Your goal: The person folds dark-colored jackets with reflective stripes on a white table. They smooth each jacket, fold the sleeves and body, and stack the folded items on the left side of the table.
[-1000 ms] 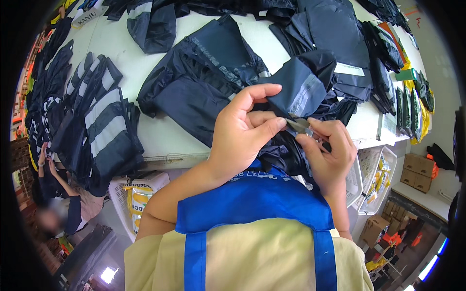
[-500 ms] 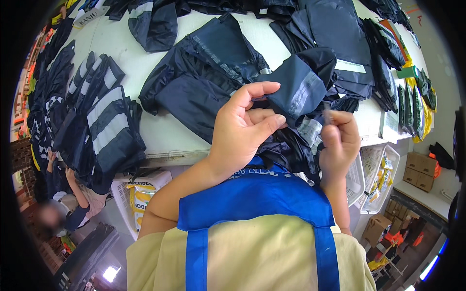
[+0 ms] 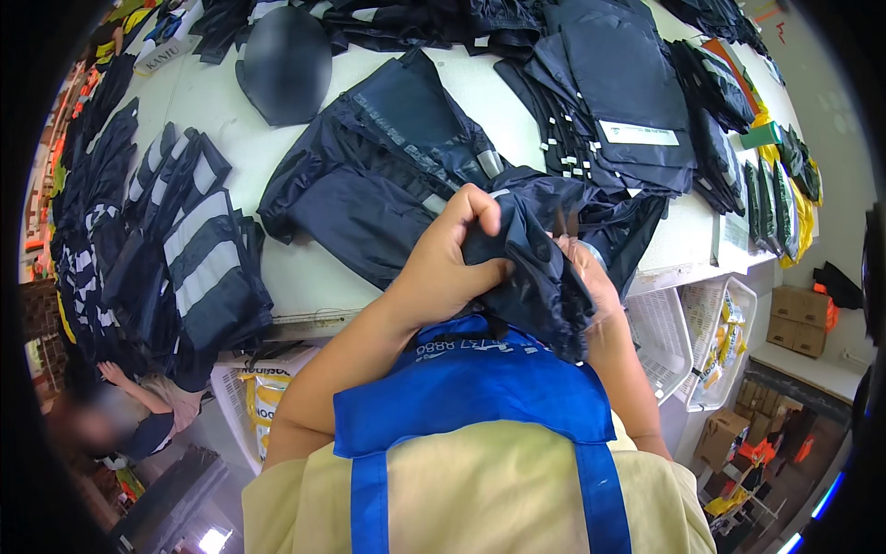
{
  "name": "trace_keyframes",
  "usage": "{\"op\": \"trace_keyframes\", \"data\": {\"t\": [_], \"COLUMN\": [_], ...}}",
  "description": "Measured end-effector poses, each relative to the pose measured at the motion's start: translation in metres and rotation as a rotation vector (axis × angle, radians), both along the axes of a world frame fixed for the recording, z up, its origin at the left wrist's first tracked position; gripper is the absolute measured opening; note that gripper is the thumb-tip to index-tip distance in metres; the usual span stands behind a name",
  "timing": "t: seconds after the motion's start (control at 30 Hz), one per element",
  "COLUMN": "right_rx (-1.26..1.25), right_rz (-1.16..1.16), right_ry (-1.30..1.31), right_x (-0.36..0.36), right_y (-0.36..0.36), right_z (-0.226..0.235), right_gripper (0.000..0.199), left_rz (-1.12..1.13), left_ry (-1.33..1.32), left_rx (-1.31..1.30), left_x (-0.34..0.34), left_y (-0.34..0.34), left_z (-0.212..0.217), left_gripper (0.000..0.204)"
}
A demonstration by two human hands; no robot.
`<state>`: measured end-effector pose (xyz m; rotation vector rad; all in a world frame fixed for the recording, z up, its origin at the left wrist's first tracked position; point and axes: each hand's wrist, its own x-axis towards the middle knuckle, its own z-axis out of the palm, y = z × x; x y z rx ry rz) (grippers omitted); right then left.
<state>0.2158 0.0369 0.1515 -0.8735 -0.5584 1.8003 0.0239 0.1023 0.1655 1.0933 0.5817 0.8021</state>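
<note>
A dark navy garment of shiny fabric lies spread over the front of the white table, one part bunched up between my hands. My left hand pinches a fold of it between curled fingers and thumb. On the other side of the bunch, my right hand lies against the cloth. Its fingertips are smeared by motion and partly behind the fabric, so its grip is unclear.
Stacked dark garments lie at the back right of the table. Striped folded garments hang over its left edge. White baskets with yellow packages stand below. A person is at the lower left.
My left hand has taken hold of the cloth. The right hand, pinched and raised apart before, has moved left and down against the bunch. The raised flap has dropped and crumpled.
</note>
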Motion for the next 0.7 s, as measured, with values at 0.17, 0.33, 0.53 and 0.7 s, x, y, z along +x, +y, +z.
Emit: {"op": "trace_keyframes", "data": {"t": [0.17,0.33,0.53,0.7], "right_rx": [0.072,0.104,0.664,0.135], "right_rz": [-0.22,-0.707,-0.441,-0.512], "right_ry": [-0.673,-0.586,-1.072,-0.556], "right_x": [0.0,-0.01,-0.049,-0.026], "right_y": [0.016,0.038,-0.001,0.012], "right_z": [-0.005,-0.009,0.032,0.033], "right_gripper": [0.022,0.016,0.022,0.019], "left_rz": [-0.003,0.018,0.422,0.158], "left_ry": [0.152,0.535,0.893,0.794], "left_rx": [0.789,1.083,0.908,0.741], "left_x": [0.004,0.011,-0.013,-0.028], "left_y": [-0.003,-0.015,0.031,0.02], "left_z": [0.023,0.013,-0.005,0.015], "left_gripper": [0.037,0.025,0.012,0.021]}}
